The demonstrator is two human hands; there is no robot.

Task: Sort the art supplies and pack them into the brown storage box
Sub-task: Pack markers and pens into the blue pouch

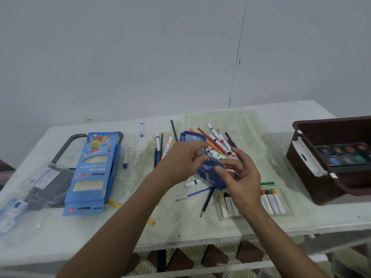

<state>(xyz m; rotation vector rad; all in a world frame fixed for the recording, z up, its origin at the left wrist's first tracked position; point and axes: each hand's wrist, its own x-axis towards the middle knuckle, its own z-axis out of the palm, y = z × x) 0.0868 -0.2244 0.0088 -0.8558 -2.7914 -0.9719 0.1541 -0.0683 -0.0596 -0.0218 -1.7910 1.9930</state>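
Both my hands hold a blue see-through pouch above the middle of the white table. My left hand grips its upper part and my right hand pinches its lower end. Loose markers and coloured pencils lie scattered behind the pouch. A clear tray of oil pastels sits under my right hand. The brown storage box stands at the right edge, with a watercolour palette inside it.
An empty blue Neon coloured pencil carton lies at the left, on a dark case in clear plastic. A blue paintbrush and a blue pencil lie near the front. A white wall rises behind the table.
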